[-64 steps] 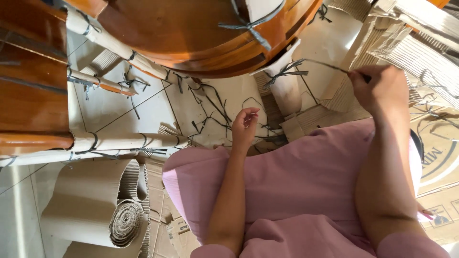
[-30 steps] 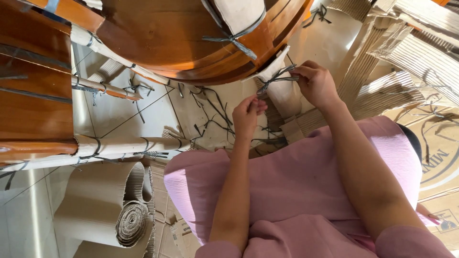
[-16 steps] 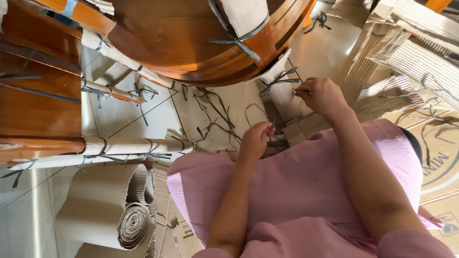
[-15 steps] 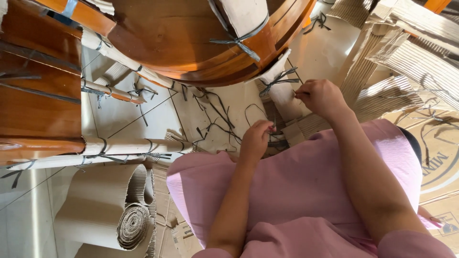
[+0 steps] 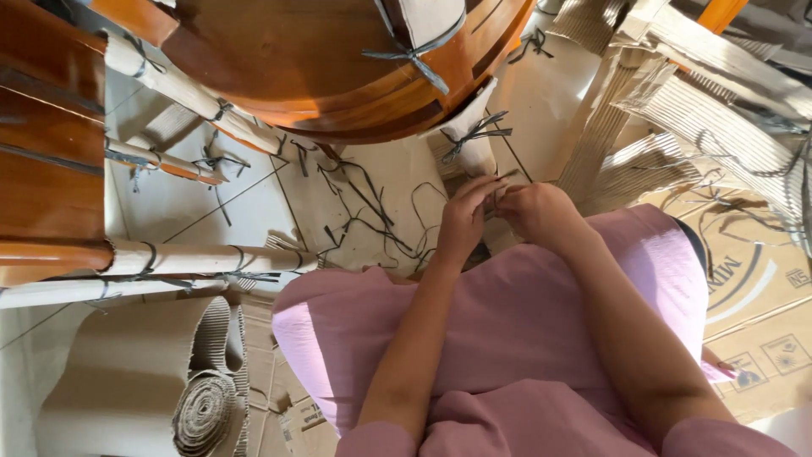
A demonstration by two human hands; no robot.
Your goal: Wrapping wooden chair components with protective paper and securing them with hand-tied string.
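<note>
Head view: left hand (image 5: 463,222) and right hand (image 5: 533,211) met, fingers pinched on thin grey plastic strap (image 5: 474,135) beside cardboard-wrapped wooden leg (image 5: 461,140). Best kept taut, knot snug.

The left hand (image 5: 461,222) and right hand (image 5: 533,211) are met fingertip to fingertip just below a tied table leg (image 5: 467,140). A round table top (image 5: 321,59) is set above them. A corrugated cardboard roll (image 5: 203,410) lies at lower left, flat cartons (image 5: 753,279) at right.
</note>
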